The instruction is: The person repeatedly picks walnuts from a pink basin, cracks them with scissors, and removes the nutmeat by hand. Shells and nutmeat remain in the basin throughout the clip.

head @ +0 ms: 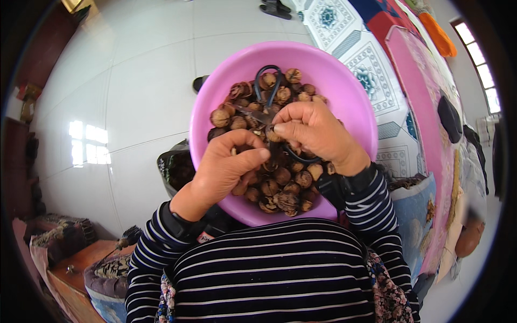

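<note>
A pink plastic basin full of brown walnuts is in front of me. Some of the nuts carry dark, ragged husk. Thumb and forefinger of my right hand pinch one walnut above the middle of the pile. Close on its left is my left hand, its fingers curled and its thumb tip near the forefinger. Whether it grips a small piece is hidden. Scissors with dark loop handles lie spread on the nuts, partly under my right hand.
A black plastic bag of dark scraps stands left of the basin. On the right, a blue bag stands beside a pink-edged bed. A patterned mat covers part of the tiled floor. Slippers lie at the far side.
</note>
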### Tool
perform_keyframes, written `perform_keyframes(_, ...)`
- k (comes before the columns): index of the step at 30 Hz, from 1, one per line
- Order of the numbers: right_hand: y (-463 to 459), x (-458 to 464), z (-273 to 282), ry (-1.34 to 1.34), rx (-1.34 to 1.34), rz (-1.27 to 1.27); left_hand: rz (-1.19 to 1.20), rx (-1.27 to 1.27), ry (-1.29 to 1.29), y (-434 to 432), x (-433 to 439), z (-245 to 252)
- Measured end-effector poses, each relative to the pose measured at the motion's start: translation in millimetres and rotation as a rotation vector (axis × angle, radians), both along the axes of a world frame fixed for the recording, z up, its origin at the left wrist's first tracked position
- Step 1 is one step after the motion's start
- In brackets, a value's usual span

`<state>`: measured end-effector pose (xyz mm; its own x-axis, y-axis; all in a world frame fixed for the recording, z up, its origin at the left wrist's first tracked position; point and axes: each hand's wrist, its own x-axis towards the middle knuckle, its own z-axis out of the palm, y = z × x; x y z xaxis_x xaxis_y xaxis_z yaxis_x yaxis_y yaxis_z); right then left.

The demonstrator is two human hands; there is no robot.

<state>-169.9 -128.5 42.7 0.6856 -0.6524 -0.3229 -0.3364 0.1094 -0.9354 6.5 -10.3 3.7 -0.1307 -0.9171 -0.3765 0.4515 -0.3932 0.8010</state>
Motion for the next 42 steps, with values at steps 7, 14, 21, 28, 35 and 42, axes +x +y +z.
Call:
perform_keyframes(7, 17.5, 9.7, 1.8, -0.056, 0.063, -0.021, 0.073, -0.087, -0.137, -0.1, -5.2, -2.5)
perform_keyframes(14, 23.7, 14.4, -5.8, -0.158, -0.109, -0.003, 0.069, -0.126, -0.115, 2.7, -3.8, 0.5)
perform_keyframes(21, 17.6, 8.5, -1.3, -0.2, 0.232, 0.041, 0.026, -0.091, -0.069, 2.2, 0.3, 0.2)
perform_keyframes(28, 19.5, 8.7, 0.7, -0.192, 0.093, 0.116, 0.003, -0.069, 0.023, 1.0, 2.5, 1.6)
perform_keyframes(35, 19.5, 6.9, 2.9, -0.132, 0.003, 0.175, -0.017, -0.034, 0.039, 2.1, 4.8, 3.0)
perform_keyframes(42, 20.1, 6.5, -0.6, -0.108, -0.202, 0.164, -0.02, -0.026, 0.002, 1.0, 3.1, 6.8)
